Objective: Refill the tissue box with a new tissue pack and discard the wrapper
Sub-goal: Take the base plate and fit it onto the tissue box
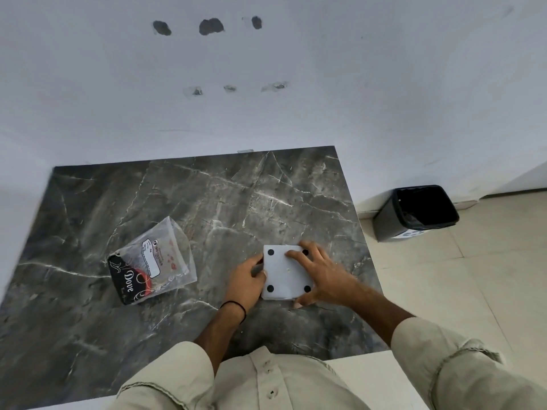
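Hands [247,278] [321,275] two, tissue box [285,279] one, wrapper [154,261] one

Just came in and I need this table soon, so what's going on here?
A person is working on a white tissue box lying upside down on the marble table, its four black feet facing up. The left hand grips its left edge; the right hand presses on the base. The emptied plastic wrapper lies to the left. A black bin stands on the floor to the right.

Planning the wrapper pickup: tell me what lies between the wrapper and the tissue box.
Only bare marble tabletop separates the wrapper from the tissue box, apart from the left hand gripping the box, per the head view.
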